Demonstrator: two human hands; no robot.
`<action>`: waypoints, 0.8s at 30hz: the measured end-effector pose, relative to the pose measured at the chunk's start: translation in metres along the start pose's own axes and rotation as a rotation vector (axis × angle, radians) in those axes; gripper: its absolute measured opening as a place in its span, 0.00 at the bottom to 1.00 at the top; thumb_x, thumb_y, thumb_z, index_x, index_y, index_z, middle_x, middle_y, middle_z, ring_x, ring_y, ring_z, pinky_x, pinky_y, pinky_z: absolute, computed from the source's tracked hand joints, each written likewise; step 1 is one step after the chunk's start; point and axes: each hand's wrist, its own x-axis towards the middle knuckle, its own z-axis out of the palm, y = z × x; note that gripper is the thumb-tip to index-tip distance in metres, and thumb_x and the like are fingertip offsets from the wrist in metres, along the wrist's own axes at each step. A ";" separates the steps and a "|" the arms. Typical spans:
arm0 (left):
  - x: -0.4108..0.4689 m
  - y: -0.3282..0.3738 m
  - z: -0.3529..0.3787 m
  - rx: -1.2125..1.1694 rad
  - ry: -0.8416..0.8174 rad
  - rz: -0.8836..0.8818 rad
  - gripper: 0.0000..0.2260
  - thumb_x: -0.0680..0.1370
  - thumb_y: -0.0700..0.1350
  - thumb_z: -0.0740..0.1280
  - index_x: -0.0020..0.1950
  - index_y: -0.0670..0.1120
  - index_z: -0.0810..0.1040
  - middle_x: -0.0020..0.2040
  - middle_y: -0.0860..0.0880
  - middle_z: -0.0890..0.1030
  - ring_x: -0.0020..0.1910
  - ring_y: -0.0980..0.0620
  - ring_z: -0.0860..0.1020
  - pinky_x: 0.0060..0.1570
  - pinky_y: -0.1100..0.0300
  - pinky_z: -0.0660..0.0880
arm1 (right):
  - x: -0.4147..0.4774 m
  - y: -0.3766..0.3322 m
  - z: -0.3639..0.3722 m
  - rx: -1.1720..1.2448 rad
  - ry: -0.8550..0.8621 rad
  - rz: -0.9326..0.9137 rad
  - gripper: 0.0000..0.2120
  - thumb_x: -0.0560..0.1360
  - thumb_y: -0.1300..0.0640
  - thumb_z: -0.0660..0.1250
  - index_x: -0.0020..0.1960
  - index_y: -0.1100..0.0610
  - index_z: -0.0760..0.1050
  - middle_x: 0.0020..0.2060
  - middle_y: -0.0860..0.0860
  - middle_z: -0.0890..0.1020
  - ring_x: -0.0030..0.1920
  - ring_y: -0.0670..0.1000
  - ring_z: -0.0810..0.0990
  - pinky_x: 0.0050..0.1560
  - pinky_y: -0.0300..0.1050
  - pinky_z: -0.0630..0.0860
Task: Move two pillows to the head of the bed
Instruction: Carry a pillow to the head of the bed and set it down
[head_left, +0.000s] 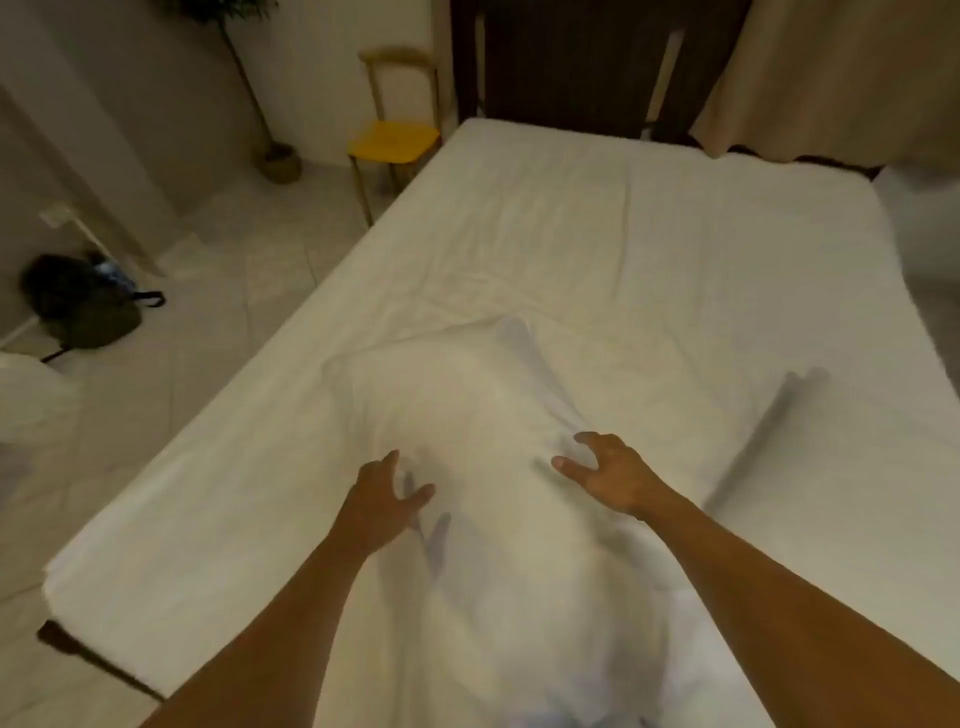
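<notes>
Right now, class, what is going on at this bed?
A person leans over the foot of a bed with both arms out. The left hand and right hand are spread open over a white pillow near the foot; whether they touch it is unclear through the blur. A second pillow lies to its right. The head of the bed, by the dark headboard, holds no pillow yet.
</notes>
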 end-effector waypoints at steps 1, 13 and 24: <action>0.006 -0.009 0.008 -0.044 0.014 -0.016 0.40 0.75 0.62 0.68 0.79 0.45 0.58 0.76 0.41 0.65 0.74 0.42 0.66 0.70 0.51 0.65 | 0.011 0.001 0.007 0.009 0.010 0.007 0.37 0.71 0.30 0.62 0.75 0.46 0.62 0.75 0.52 0.63 0.74 0.57 0.63 0.72 0.53 0.63; 0.068 -0.083 0.069 -0.412 0.132 -0.216 0.56 0.59 0.75 0.72 0.78 0.49 0.57 0.76 0.46 0.65 0.74 0.44 0.67 0.70 0.45 0.68 | 0.111 0.031 0.060 -0.004 0.108 0.019 0.41 0.68 0.27 0.62 0.76 0.43 0.58 0.75 0.51 0.60 0.74 0.56 0.60 0.73 0.58 0.61; 0.064 -0.117 0.095 -0.950 0.099 -0.441 0.37 0.68 0.68 0.71 0.70 0.46 0.75 0.67 0.48 0.79 0.63 0.45 0.78 0.65 0.49 0.72 | 0.129 0.064 0.062 0.394 -0.019 0.201 0.50 0.60 0.23 0.68 0.75 0.37 0.53 0.73 0.47 0.65 0.68 0.55 0.71 0.69 0.57 0.68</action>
